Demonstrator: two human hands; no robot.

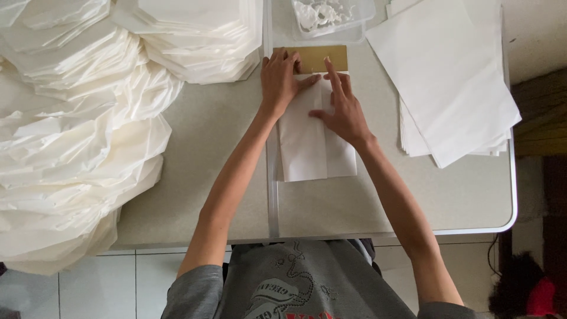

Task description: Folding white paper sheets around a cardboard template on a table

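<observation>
- The left hand [280, 80] lies flat, fingers spread, pressing the folded white paper [316, 145] at its top edge.
- The right hand [342, 109] also presses open-palmed, forefinger stretched to the tan card [316, 57] (partly covered).
- The paper lies mid-desk [460, 201], between a crumpled pile [77, 136] and flat sheets [449, 82].

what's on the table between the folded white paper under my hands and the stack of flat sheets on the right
Nothing: in the head view only bare grey table separates the folded white paper from the stack of flat sheets.

A small craft workshop: paper stacks [449, 77] crowd a folding table [378, 207]
</observation>
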